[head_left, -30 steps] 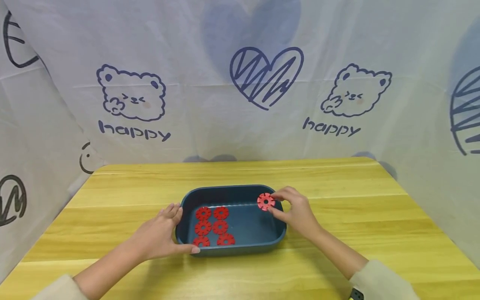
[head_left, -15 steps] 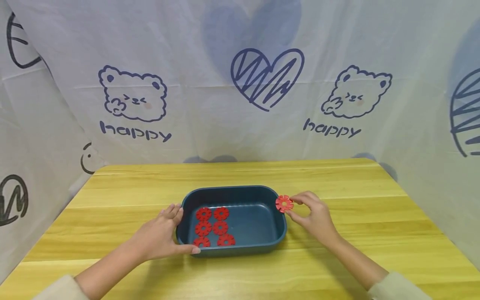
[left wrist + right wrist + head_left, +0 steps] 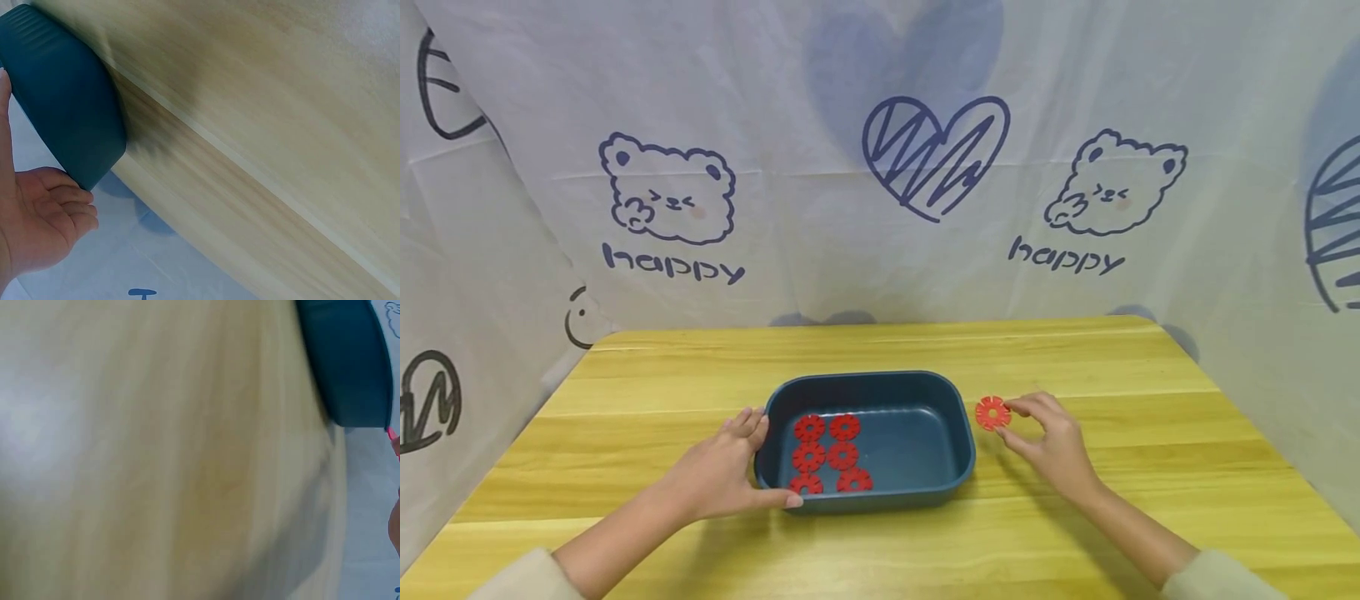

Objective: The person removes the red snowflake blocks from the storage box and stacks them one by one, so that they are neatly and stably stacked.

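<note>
"Started with which view?"

"With the head view. Found a white cloth [image 3: 805, 217], printed in blue, hung behind and along both sides, and a yellow wood table [image 3: 910, 350] reaching back towards it."

"And after that?"

"Noted a dark blue tray [image 3: 910, 454] with wood around it, most widely towards the right edge. Caught its outer end wall in the left wrist view only."

"Saw any grip?"

"Saw the left hand [image 3: 722, 471] gripping the tray's near left corner, thumb over the front rim. Saw the right hand [image 3: 1056, 442] pinching a red disc [image 3: 982, 417] just beyond the right rim, apart from it; got merely a sliver of red from the right wrist. Couldn't tell its height. Counted six other discs [image 3: 833, 457] inside, leftward."
</note>
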Demonstrator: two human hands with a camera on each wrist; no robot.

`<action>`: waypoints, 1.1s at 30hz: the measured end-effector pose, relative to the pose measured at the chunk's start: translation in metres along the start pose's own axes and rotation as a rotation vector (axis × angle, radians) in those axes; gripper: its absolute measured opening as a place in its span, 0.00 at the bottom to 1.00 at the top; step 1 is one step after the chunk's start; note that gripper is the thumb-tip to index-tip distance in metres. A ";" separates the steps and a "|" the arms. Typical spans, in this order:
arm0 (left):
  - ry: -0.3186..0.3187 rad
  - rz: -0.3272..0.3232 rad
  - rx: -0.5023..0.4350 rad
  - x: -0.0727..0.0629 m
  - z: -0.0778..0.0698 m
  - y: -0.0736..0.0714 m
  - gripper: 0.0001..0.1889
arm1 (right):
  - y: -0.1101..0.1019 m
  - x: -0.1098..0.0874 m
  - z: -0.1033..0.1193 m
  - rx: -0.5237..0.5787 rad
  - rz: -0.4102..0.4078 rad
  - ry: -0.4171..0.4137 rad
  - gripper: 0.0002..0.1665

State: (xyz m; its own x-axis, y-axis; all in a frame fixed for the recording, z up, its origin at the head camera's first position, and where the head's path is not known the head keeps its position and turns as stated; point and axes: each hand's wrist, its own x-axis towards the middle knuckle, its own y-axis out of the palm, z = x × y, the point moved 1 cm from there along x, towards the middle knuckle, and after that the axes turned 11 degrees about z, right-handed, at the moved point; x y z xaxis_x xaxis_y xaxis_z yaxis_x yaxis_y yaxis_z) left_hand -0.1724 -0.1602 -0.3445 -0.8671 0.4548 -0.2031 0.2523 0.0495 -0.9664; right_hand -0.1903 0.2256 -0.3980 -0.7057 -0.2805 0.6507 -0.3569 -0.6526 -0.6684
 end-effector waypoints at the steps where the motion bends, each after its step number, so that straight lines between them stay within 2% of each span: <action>1: 0.001 -0.002 0.000 0.000 0.000 0.000 0.59 | 0.000 -0.002 -0.001 -0.001 -0.001 0.008 0.20; 10: -0.001 -0.001 0.002 0.000 0.000 0.002 0.60 | -0.002 -0.018 -0.010 -0.010 0.033 0.111 0.18; 18: -0.009 -0.001 0.000 0.000 0.002 0.002 0.59 | 0.002 -0.030 -0.014 0.011 0.154 0.326 0.17; 25: -0.012 0.007 -0.010 0.000 0.001 0.002 0.59 | 0.006 -0.036 -0.018 0.016 0.166 0.366 0.15; 33: -0.009 0.002 -0.010 0.001 0.002 0.002 0.59 | 0.006 -0.035 -0.020 0.034 0.255 0.472 0.13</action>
State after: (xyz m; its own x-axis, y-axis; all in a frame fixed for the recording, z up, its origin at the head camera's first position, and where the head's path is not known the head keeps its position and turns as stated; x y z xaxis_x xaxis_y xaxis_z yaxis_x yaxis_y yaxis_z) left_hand -0.1729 -0.1613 -0.3471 -0.8706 0.4465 -0.2067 0.2582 0.0571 -0.9644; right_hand -0.1795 0.2459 -0.4321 -0.9687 -0.0915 0.2308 -0.1234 -0.6296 -0.7671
